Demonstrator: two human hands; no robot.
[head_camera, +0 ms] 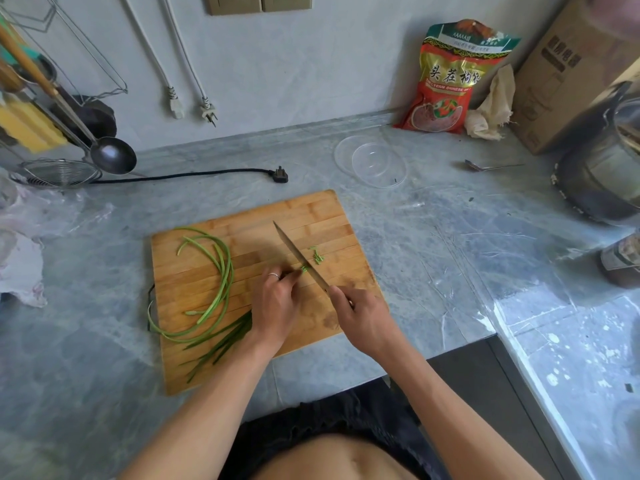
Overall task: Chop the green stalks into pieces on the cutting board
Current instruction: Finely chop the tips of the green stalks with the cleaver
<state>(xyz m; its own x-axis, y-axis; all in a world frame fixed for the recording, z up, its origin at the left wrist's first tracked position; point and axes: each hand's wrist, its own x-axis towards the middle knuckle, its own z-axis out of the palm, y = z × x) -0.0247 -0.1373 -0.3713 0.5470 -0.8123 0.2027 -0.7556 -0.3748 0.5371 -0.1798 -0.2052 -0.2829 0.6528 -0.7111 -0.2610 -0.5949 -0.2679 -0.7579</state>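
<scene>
1. I am in the chopping step, early on: my right hand [363,320] is wrapped around the handle of the kitchen knife [299,258], fingers closed tight on it, with the blade angled up and to the left across the wooden cutting board [311,216].
2. My left hand [277,303] lies flat-ish on the board, fingers curled narrow and pinching the bunched ends of the green stalks [221,271] just beside the blade. A ring shows on one finger.
3. The blade sits on the stalk ends right at my left fingertips; I cannot tell whether the edge is already through them or only resting on top.
4. A few cut pieces [317,256] lie on the far side of the blade, near it. That is all that is chopped so far.
5. Most of the stalks are whole. They run back under my left palm, then curl in a long loop over the left half of the board, with some tips hanging past its left and near edges.
6. By my reckoning the next move calls for lifting the edge, feeding the bundle a little to the right under the blade, and keeping my fingertips tucked back from it before pressing down.
7. As the short end shortens, I judge the trailing loop needs gathering so the strands stay together.
</scene>
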